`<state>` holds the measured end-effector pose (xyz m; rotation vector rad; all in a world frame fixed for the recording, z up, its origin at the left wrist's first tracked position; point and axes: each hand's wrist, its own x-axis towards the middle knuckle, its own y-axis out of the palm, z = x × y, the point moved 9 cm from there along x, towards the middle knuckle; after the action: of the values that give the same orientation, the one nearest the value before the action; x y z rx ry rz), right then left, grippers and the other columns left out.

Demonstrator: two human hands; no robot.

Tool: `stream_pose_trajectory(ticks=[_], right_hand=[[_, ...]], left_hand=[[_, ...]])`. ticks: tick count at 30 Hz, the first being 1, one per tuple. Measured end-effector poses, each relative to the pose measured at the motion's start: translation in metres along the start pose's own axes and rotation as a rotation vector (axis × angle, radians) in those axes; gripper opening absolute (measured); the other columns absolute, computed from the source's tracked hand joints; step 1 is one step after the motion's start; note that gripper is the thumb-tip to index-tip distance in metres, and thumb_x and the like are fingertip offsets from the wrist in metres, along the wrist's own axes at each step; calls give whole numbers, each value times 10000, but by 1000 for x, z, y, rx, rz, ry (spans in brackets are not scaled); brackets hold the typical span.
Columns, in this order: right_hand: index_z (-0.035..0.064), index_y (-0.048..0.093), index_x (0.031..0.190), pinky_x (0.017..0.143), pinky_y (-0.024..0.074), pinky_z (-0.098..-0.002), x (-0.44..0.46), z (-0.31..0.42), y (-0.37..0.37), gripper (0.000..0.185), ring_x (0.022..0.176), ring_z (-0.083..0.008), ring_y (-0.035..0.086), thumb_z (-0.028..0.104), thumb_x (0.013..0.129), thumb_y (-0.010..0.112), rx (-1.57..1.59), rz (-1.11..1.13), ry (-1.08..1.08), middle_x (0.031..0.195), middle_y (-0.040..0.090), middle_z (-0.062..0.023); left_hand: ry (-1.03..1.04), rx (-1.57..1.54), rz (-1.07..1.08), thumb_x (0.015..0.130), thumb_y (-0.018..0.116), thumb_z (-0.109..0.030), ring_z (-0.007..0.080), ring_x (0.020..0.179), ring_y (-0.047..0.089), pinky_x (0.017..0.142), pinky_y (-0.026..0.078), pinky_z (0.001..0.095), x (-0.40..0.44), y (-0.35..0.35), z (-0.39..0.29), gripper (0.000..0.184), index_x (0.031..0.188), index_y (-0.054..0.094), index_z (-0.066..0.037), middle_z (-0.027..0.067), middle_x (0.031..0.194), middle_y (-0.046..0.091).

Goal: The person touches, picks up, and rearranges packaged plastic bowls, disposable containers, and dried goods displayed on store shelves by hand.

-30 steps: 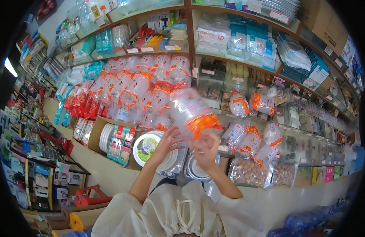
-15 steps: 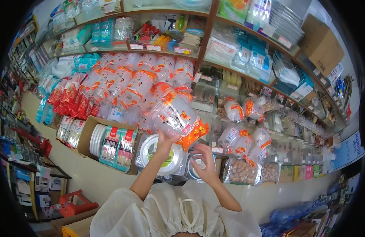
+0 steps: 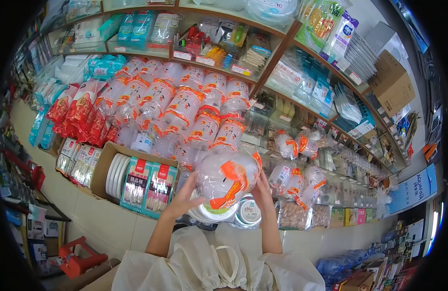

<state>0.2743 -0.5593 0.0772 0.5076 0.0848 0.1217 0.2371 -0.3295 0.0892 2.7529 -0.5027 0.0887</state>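
Between my two hands is a pack of disposable plastic bowls [image 3: 212, 177], wrapped in clear film with orange print. Its round end faces me. My left hand [image 3: 183, 200] presses on its left side, the thumb low and the fingers partly hidden behind it. On the right side, my right hand [image 3: 263, 192] curves round the pack near an orange end of the wrapper. Below the pack lie wrapped white plates [image 3: 212, 215], partly covered by it, and a round foil container pack [image 3: 248, 212].
Similar orange-printed packs [image 3: 182, 104] are piled behind. Left stands a cardboard box [image 3: 102, 169] with white plates and toothpick-like packs, beside red packets [image 3: 83, 111]. More packs [image 3: 294, 179] and bagged brown goods [image 3: 294, 215] lie right. A red stool [image 3: 81, 257] is at lower left.
The pack has turned from lying sideways to showing its round end and come lower, nearer me. My right hand, free before, now holds its right side. My left hand has shifted left.
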Motion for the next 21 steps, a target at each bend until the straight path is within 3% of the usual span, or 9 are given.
stream_pose_trajectory(ticks=[4, 6, 9, 12, 14, 17, 18, 21], right_hand=[[7, 310, 1311, 930, 380, -325, 27, 23, 23, 539, 1108, -193, 479, 143, 854, 561, -237, 1, -109, 1219, 482, -114], [-7, 348, 1281, 941, 367, -317, 39, 38, 48, 503, 1112, -197, 476, 137, 850, 563, -408, 7, -202, 1209, 489, -115], [-6, 408, 1224, 948, 353, -324, 52, 60, 78, 450, 1116, -201, 469, 135, 833, 582, -528, -26, -316, 1186, 503, -110], [7, 451, 1163, 942, 350, -336, 56, 68, 75, 405, 1107, -196, 468, 142, 815, 608, -615, -185, -463, 1164, 512, -103], [34, 423, 1165, 880, 396, -339, 62, 57, 51, 454, 1079, -187, 482, 222, 809, 631, -734, -349, -528, 1146, 517, -95], [45, 317, 1283, 850, 432, -385, 73, 8, 46, 603, 1117, -230, 436, 316, 821, 596, -537, -391, -86, 1300, 335, -132], [65, 214, 1336, 799, 453, -410, 85, -9, 37, 750, 1136, -254, 413, 412, 795, 600, -501, -372, -31, 1360, 224, -132], [79, 183, 1355, 817, 447, -410, 108, -14, 51, 781, 1162, -263, 394, 426, 792, 598, -382, -347, 72, 1365, 217, -129]], left_hand=[[47, 1, -107, 699, 681, -54, 216, 1255, 285, 1017, 274, 333, 5, -8, -41, 776, 1332, 235, -16, 121, 1346, 304], [51, 128, -144, 700, 679, -39, 205, 1219, 348, 992, 316, 331, 10, -24, -23, 726, 1311, 289, -19, 109, 1301, 379], [-81, -16, -177, 776, 646, -115, 195, 1141, 439, 954, 359, 331, 22, -50, 25, 580, 1271, 358, -21, 93, 1215, 467], [-130, -616, -272, 870, 555, -203, 179, 1109, 464, 921, 389, 340, 42, -62, 46, 429, 1238, 394, -52, 80, 1210, 469], [-114, -676, -269, 895, 513, -237, 168, 1101, 465, 910, 391, 338, 60, -65, 49, 379, 1210, 406, -56, 72, 1204, 470], [-123, -605, -345, 908, 486, -220, 165, 1106, 457, 921, 383, 345, 90, -76, 58, 348, 1207, 399, -63, 65, 1190, 471], [-132, -553, -387, 909, 483, -202, 166, 1110, 453, 929, 378, 349, 99, -82, 65, 345, 1212, 392, -65, 63, 1184, 472], [-9, -458, -302, 898, 502, -190, 180, 1092, 465, 926, 383, 359, 132, -91, 100, 419, 1272, 352, -73, 64, 1172, 477]])
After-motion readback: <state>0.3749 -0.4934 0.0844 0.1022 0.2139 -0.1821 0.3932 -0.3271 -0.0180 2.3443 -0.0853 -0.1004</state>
